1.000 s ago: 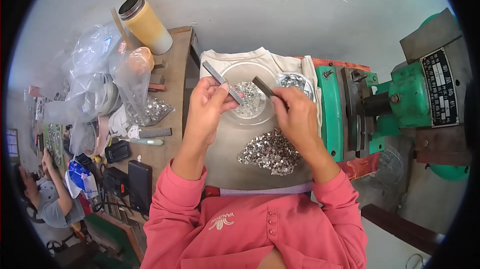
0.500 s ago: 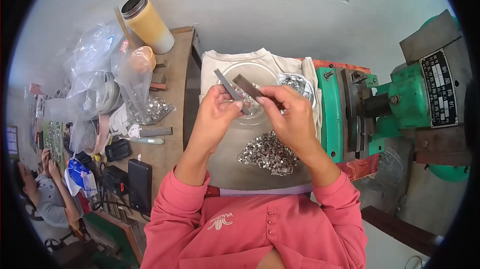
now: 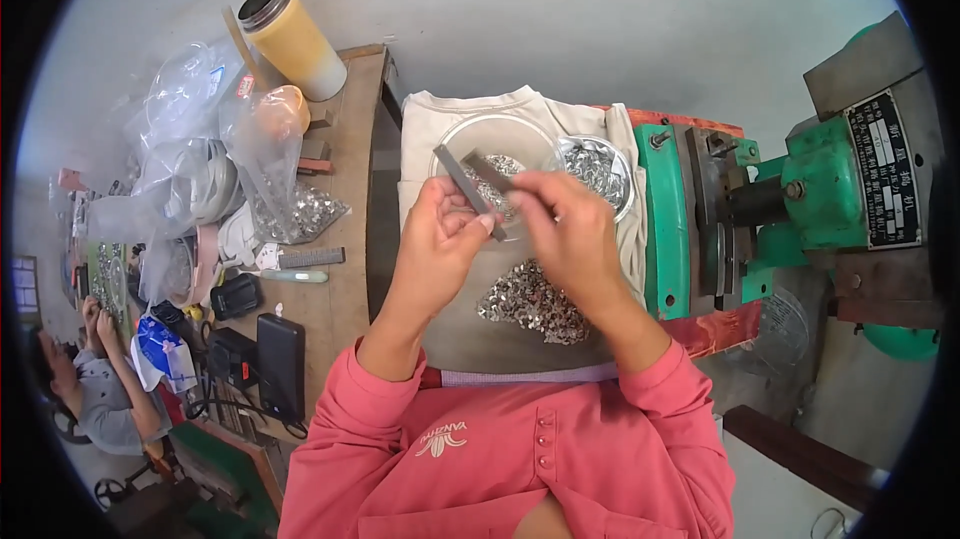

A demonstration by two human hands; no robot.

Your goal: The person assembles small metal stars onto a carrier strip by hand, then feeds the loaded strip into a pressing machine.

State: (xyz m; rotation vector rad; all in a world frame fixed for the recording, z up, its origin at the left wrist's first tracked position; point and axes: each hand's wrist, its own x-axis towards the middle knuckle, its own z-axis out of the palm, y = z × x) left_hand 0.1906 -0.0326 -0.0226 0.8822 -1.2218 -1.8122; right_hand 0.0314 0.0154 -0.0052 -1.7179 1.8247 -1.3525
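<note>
My left hand (image 3: pixel 438 251) is closed around a narrow grey metal bar (image 3: pixel 458 175), which slants up and away past the fingertips. Between the thumb and fingers of my right hand (image 3: pixel 572 235) is a flat dark metal strip (image 3: pixel 487 170), slightly smeared by motion. Its far end lies close beside the bar; whether the two touch I cannot tell. Beneath both hands stands a round clear tub (image 3: pixel 535 129) with small shiny metal pieces inside, partly hidden by my fingers. Nearer to me, a heap of small metal pieces (image 3: pixel 535 301) lies on the work surface.
A bowl of silvery pieces (image 3: pixel 597 171) sits right of the tub on a beige cloth (image 3: pixel 425 124). A green press (image 3: pixel 825 184) stands at the right. The left wooden table (image 3: pixel 345 139) carries plastic bags, a yellow bottle (image 3: pixel 298 49) and black boxes. Another person (image 3: pixel 110 389) works far left.
My right hand and the dark strip have shifted slightly left and turned a little. The grey bar in my left hand has moved slightly down and right. Both hands keep their grips.
</note>
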